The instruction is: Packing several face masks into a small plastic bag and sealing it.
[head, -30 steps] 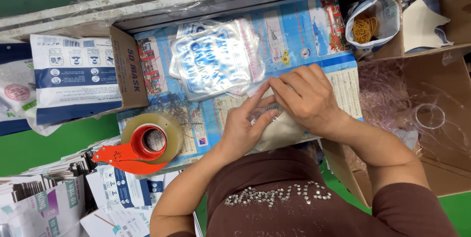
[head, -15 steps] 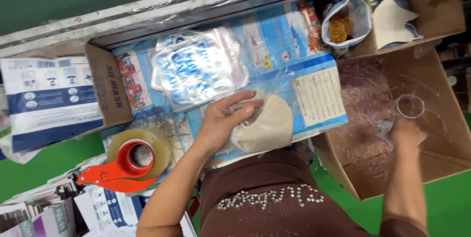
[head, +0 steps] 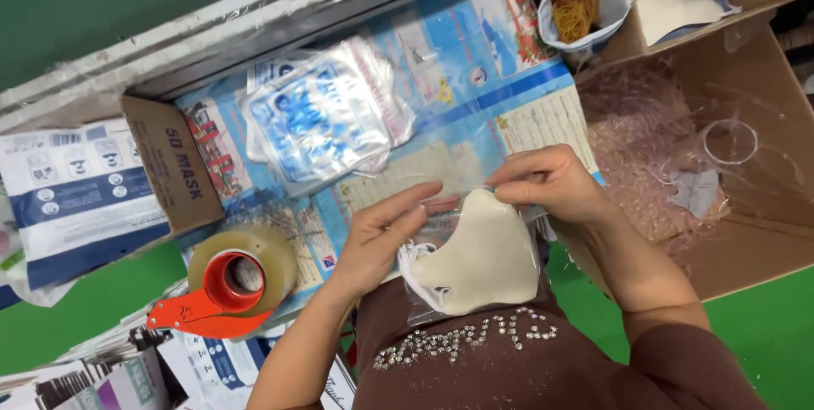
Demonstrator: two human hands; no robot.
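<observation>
a cream-coloured face mask (head: 479, 262) sits inside a clear plastic sleeve (head: 475, 291), held just above the person's lap at the near edge of the tabletop (head: 509, 79). the right hand (head: 547, 183) is pinched shut on the sleeve's upper edge, fingers curled tight over it, while the left hand (head: 381, 236) grips the sleeve's left side with fingers stretched along the top — thumb underneath, as far as can be seen. the tabletop under them is covered with a blue printed sheet, and a stack of empty clear printed bags (head: 326, 117) lies on it beyond the left hand. a tape dispenser (head: 229, 287) with a red handle rests to the left, near a flat mask box (head: 80, 194). to the right stands an open cardboard box (head: 763, 232) lined with plastic — and further off, a small bag of rubber bands (head: 578, 10).
</observation>
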